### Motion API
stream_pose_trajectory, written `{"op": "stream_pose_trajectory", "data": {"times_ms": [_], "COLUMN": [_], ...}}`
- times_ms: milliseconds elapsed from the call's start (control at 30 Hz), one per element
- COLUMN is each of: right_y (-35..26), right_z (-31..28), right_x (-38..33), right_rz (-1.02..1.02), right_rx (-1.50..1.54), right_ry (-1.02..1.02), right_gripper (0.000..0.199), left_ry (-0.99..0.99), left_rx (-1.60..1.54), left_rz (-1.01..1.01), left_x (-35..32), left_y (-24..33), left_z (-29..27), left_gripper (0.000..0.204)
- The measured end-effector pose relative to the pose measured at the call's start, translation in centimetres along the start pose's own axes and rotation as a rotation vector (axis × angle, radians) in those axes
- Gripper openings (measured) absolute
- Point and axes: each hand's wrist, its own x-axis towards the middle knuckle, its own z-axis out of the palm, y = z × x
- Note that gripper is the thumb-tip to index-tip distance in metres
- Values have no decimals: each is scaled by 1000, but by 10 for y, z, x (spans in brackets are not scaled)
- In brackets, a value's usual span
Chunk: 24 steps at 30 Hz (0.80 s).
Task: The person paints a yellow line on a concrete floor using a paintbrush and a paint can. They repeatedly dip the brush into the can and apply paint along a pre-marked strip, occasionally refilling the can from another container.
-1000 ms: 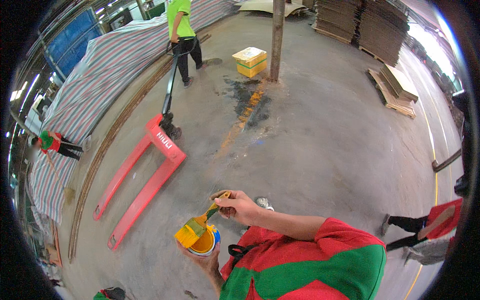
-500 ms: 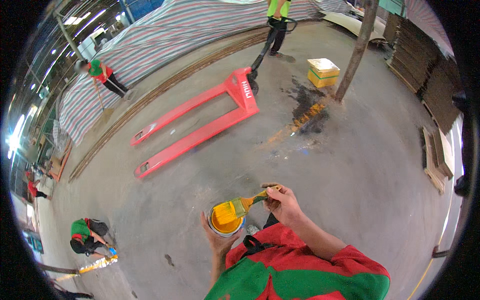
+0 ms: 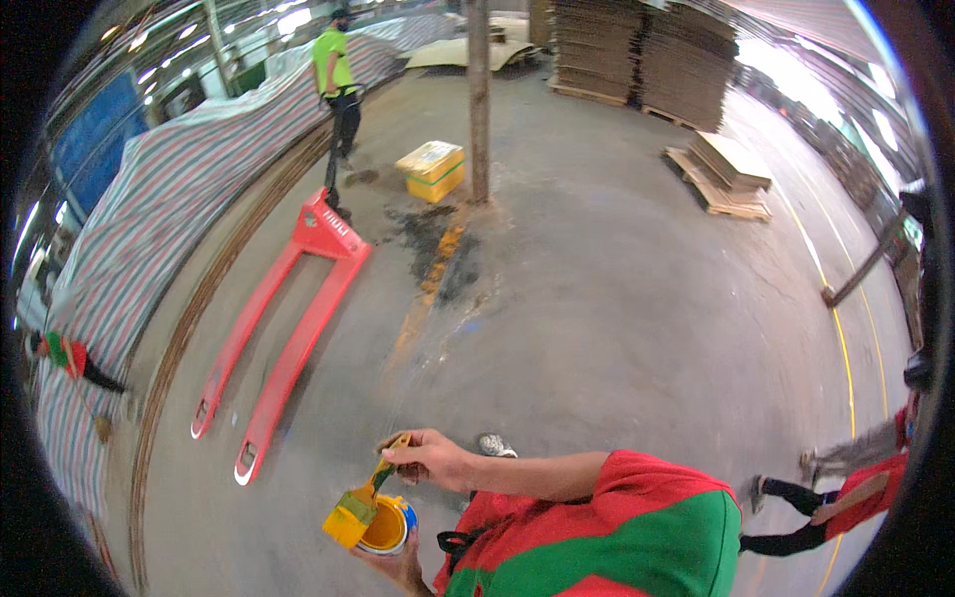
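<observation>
Fingers of the right hand (image 3: 435, 461) clamped on a yellow-bristled brush (image 3: 362, 501), I note; left hand (image 3: 402, 565) grips the paint can (image 3: 410, 520), fingers partly hidden.

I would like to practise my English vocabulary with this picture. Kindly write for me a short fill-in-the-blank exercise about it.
1. The right hand grips a ____ by its handle.
2. The left hand holds a can, and the bristles are coated with ____ paint.
3. The pallet jack has ____ forks.
4. The box beside the post is yellow with a ____ band.

Missing words: paintbrush; yellow; red; green.
</observation>
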Motion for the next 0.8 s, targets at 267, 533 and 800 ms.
{"op": "stream_pose_trajectory", "data": {"times_ms": [267, 533, 800], "right_y": [31, 71, 84], "right_z": [29, 12, 18], "right_x": [11, 12, 14], "right_rz": [-156, -203, -215], "right_rx": [61, 75, 72], "right_ry": [71, 142, 167], "right_gripper": [21, 26, 25], "left_ry": [-126, -413, -278], "left_rx": [432, 79, 207], "left_rz": [347, 146, 328], "left_x": [55, 65, 64], "left_y": [-9, 3, -63], "left_z": [-47, -52, -77], "left_gripper": [105, 116, 122]}}
